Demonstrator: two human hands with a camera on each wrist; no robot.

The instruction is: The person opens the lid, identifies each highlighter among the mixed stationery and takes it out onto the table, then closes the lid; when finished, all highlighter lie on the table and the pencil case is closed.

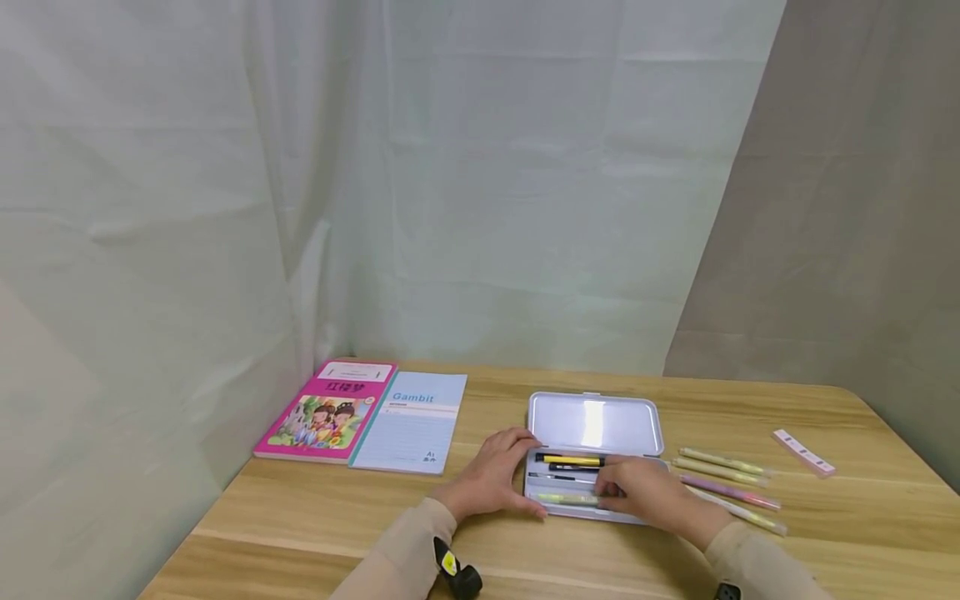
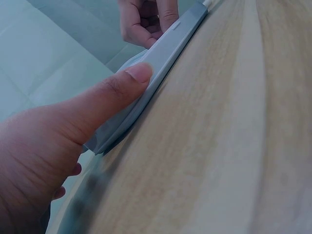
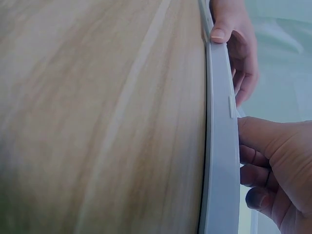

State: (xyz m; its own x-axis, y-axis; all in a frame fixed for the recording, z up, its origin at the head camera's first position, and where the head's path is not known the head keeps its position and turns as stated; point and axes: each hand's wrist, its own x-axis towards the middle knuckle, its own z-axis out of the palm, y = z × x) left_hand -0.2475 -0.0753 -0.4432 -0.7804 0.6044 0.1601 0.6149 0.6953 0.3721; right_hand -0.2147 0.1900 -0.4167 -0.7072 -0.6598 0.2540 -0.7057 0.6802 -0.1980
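White case (image 1: pixel 558 423) gripped by the wide-spread left hand (image 1: pixel 493 477); right hand (image 1: pixel 651 493) curls over it; whether gripping, I cannot tell.

The right hand's grip (image 1: pixel 648 493) covers the right part of the open pencil case (image 1: pixel 555 421) and the right ends of the pens (image 1: pixel 570 460) inside; whether its fingers pinch anything cannot be told. In the right wrist view its thumb tip disappears behind the case wall, and the bottom edge cuts the case off. Fine print on the blue notebook (image 1: pixel 408 427) is too small to read. The head view's bottom edge crops both sleeves (image 1: pixel 397 550) and the table (image 1: pixel 262 533).
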